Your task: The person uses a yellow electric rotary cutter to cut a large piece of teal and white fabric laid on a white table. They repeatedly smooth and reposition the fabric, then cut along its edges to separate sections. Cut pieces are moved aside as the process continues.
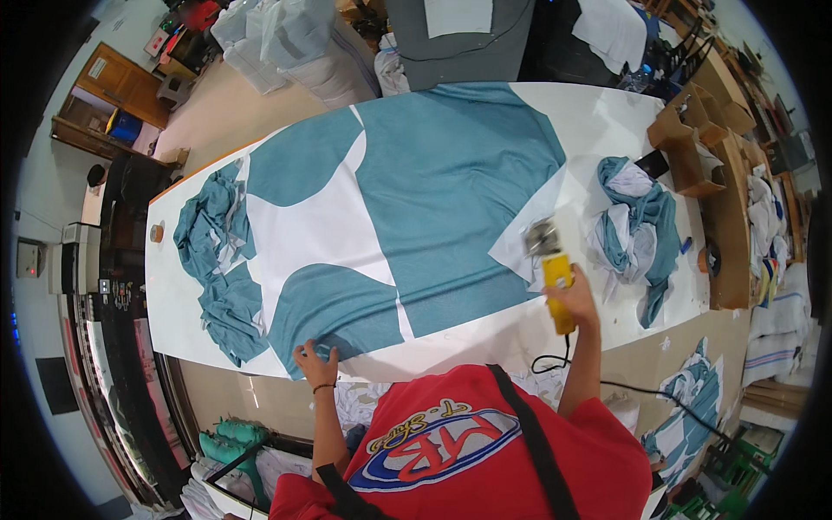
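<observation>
My right hand (574, 302) is wrapped round the yellow body of a handheld electric cloth cutter (559, 276). Its metal head (542, 237) is at the right edge of the spread cloth, over a pale flap (525, 227). A black cord trails from the cutter. My left hand (315, 365) is at the near edge of the teal fabric (334, 303), with a bit of it pinched between the fingers. A large teal panel (451, 191) spreads over the middle of the table, beside white areas with curved borders (321, 221).
The white table (598, 121) carries a crumpled teal heap (212, 230) at left and a teal-and-white bundle (637, 230) at right. A tape roll (709, 260) lies at the right edge. Cardboard boxes (689, 143) stand beyond it. Fabric scraps (689, 416) lie on the floor.
</observation>
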Available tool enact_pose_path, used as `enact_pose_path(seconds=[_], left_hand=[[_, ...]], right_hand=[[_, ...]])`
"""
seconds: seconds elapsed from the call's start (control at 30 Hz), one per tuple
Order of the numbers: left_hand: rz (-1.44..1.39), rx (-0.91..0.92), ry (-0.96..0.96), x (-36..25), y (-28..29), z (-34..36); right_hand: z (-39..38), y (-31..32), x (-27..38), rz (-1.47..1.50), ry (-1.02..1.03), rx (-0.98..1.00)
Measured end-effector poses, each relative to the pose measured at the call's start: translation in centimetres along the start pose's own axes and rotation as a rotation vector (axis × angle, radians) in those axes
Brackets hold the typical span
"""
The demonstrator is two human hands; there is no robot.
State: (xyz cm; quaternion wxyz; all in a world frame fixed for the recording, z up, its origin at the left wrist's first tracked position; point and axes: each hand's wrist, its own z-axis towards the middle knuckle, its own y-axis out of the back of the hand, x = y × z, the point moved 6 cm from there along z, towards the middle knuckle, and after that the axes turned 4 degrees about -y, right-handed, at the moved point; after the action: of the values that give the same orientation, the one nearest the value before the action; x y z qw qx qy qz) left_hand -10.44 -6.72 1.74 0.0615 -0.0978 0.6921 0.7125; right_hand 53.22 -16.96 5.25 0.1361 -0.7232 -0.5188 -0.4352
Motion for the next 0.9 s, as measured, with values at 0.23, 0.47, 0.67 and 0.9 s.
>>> enact_pose_path(seconds=[0.23,0.47,0.67,0.9], left_hand=[[-0.025,0.051,-0.112,0.7,-0.5,-0.6],[0.133,0.137,-0.116,0.0,0.0,-2.9],[0.112,0.299,-0.049,0.3,-0.2,-3.7],[0.065,0.207,-0.153,3.0,-1.4,-0.5]], right_hand=[[-7.0,-4.4,-8.0,0.014,-0.033,0.049],[-10.0,-2.3,-10.6,-0.236,-0.039,-0.081],[-12.4,-1.2,-9.2,-0.265,-0.013,-0.119],[-12.1,-2.7,-13.2,-0.140,0.064,-0.094]])
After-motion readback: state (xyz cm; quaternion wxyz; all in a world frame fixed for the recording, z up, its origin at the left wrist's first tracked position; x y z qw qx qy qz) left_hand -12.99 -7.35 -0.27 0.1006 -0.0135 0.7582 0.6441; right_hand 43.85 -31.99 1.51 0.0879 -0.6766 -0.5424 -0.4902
